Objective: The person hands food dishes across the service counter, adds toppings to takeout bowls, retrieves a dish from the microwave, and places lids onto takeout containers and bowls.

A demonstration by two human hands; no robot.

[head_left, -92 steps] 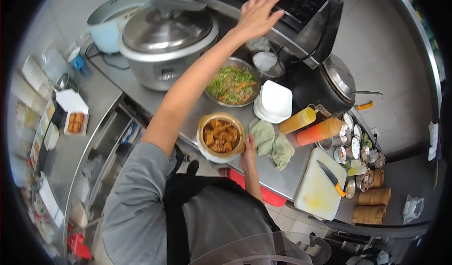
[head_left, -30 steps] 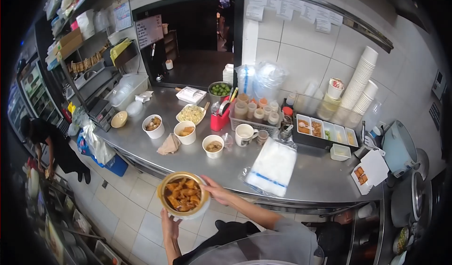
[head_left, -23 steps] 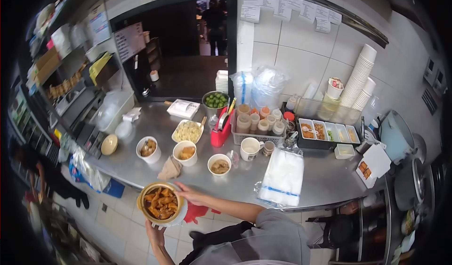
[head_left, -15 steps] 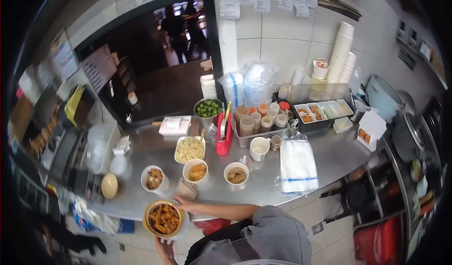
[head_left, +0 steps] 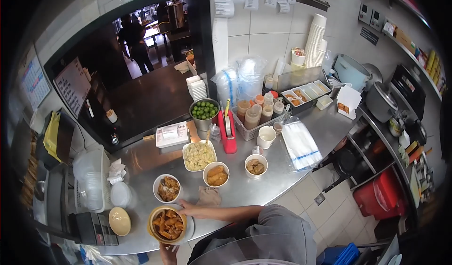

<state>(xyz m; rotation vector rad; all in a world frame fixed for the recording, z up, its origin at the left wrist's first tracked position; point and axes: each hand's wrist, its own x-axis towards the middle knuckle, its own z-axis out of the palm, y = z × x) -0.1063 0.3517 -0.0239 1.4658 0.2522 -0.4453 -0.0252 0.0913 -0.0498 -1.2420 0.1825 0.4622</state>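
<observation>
A tan clay pot of brown, saucy chunks sits on a white plate at the counter's near left edge. My right hand grips the far right side of the pot and plate. Below the near side, my left hand holds them, its fingers partly hidden underneath. Just beyond the pot stands a white tub of food. Two more tubs, one with orange-brown pieces and one with pale pieces, are farther right. A brown cloth lies near them.
On the counter are a beige bowl, a rice dish, a red tape dispenser, green limes, a bottle basket and bagged white sheets. A person stands beyond the hatch.
The view has swung left from the rice cooker area to the hatch counter. The pot, now in both hands, has come over the counter edge beside the tubs.
</observation>
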